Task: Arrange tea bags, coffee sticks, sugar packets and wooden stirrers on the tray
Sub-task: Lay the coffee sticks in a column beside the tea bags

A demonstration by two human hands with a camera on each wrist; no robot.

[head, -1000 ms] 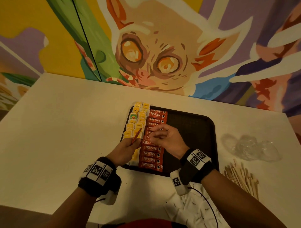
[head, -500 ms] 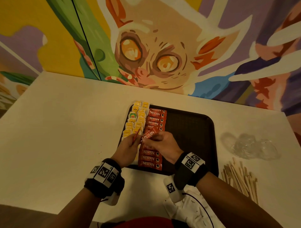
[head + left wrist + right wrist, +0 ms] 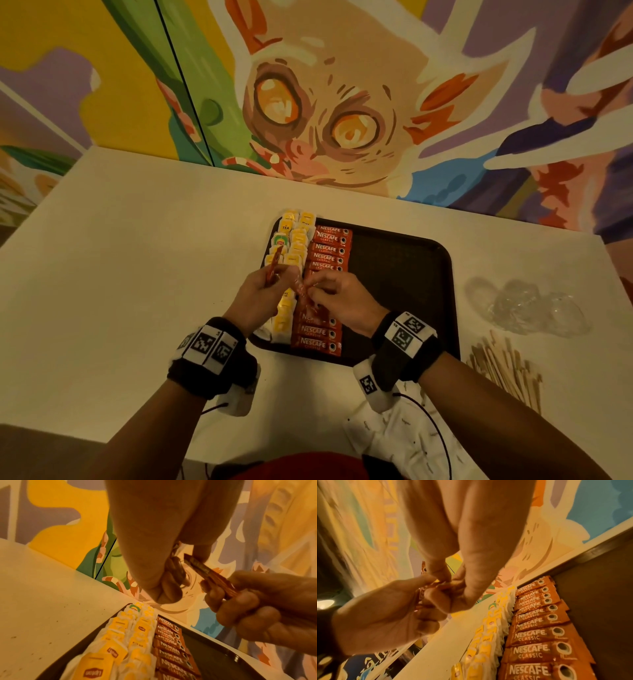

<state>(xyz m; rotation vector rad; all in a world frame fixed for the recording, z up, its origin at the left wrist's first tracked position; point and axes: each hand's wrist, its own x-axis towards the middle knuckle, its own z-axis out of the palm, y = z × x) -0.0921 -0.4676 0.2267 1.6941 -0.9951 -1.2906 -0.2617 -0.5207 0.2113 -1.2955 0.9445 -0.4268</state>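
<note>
On the left of the black tray point(image 3: 404, 274) lie two columns of yellow tea bags point(image 3: 296, 240), with a column of red coffee sticks point(image 3: 329, 253) beside them. Both hands hover close together over the near part of these rows. My left hand point(image 3: 274, 277) grips a red coffee stick point(image 3: 273, 267) that points up and away. My right hand point(image 3: 310, 286) pinches a second coffee stick point(image 3: 301, 293), held on edge between the two hands. In the right wrist view the right fingertips point(image 3: 443, 578) meet the left hand point(image 3: 385, 615) at its stick point(image 3: 420, 597).
Wooden stirrers point(image 3: 507, 373) lie in a loose pile on the white table, right of the tray. White sugar packets point(image 3: 404, 442) sit at the near edge under my right forearm. A crumpled clear plastic bag point(image 3: 527, 305) lies at the right. A painted wall stands behind.
My right hand has come off the coffee row with one stick and turned it on edge. Both hands have drawn together above the tray.
</note>
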